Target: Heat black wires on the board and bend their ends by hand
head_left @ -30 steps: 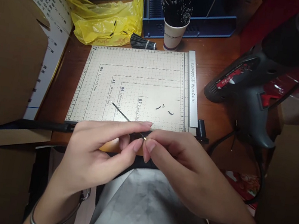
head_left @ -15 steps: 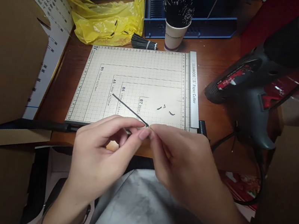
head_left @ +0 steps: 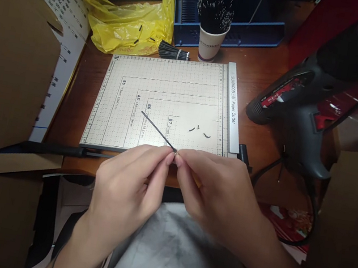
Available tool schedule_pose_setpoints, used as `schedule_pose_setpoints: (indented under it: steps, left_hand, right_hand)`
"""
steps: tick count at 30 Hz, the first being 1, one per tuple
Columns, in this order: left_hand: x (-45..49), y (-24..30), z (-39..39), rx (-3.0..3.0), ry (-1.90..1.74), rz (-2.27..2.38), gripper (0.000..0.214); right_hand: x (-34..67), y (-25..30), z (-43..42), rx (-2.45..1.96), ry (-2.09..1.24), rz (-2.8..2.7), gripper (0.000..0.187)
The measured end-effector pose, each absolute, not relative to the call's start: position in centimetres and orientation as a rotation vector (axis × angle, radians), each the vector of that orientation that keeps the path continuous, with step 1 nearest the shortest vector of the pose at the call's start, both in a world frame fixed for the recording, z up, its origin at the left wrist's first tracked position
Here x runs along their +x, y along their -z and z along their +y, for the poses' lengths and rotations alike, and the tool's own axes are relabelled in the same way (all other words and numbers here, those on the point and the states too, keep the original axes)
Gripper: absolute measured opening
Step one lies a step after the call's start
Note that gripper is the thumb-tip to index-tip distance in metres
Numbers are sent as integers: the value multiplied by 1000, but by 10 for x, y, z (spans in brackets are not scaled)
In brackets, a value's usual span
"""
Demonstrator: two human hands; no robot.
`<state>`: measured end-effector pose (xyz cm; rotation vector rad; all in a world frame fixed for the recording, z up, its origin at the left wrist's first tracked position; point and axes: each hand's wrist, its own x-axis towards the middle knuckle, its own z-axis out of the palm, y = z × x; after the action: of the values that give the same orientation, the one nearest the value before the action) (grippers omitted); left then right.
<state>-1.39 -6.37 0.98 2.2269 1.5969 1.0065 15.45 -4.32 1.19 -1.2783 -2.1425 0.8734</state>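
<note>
My left hand and right hand pinch the black wire by its near end, largely hidden. It extends over the cutter board, marked "SUNWOOD" and "Paper Cutter".

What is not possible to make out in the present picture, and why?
Head view: pinched end of black wire, hidden by left hand and right hand.
Head view: shape of brass-coloured piece, too small.
Head view: lower ends of upright wires, hidden by paper cup.
Head view: far end of heat gun, cut off by right edge.
</note>
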Motion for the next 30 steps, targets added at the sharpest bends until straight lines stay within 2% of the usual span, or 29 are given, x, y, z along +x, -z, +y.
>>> schedule_pose_setpoints:
  steps: [4,8,11,15,21,30]
  left_hand:
    - [-16,-7,-62,2212,-1035,1568,11]
    - [-16,-9,-62,2049,-1093,1539,10]
    - [-16,-9,-63,2039,-1108,1474,13]
    - [-14,-10,-64,2037,-1124,1432,16]
    - [-10,-9,-66,2002,-1153,1322,15]
    - [-2,-8,-67,2012,-1204,1259,15]
  right_hand:
    - [160,-13,-39,-1289,-1136,-2012,34]
    - [163,-13,-29,-1172,-1647,-1532,23]
    - [158,-9,-24,-1063,-1864,-1187,27]
    - [148,-4,-21,-1002,-1953,-877,32]
    - [136,-5,-20,-1020,-1961,-750,42]
    - [131,1,-21,-847,-1989,-651,35]
